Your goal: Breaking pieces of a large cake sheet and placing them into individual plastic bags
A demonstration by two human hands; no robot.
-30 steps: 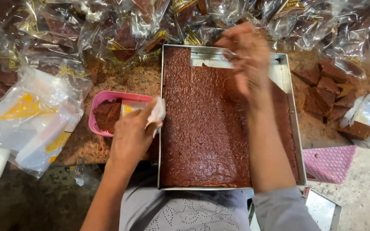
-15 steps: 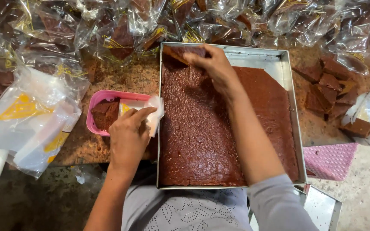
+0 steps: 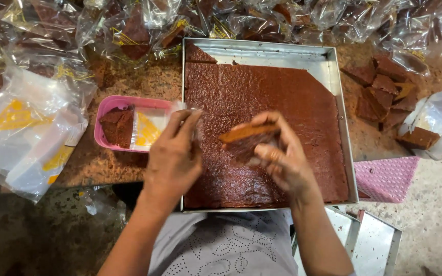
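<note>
Right hand [image 3: 282, 158] clamped on brown slab [image 3: 246, 137] above tray [image 3: 333, 66] | left hand [image 3: 172, 153] pinching clear bag [image 3: 196, 125], left of slab | hold bag mouth wide, slide slab in flat.

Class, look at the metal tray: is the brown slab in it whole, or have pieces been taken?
Pieces taken: the metal tray shows bare metal at both far corners of the brown slab.

Right hand [image 3: 282, 158] gripping brown slab piece [image 3: 244, 137], left hand [image 3: 175, 153] pinching clear wrapper [image 3: 196, 122], over metal tray [image 3: 333, 66] w/ brown sheet [image 3: 262, 97], pink dish [image 3: 109, 105] left.
</note>
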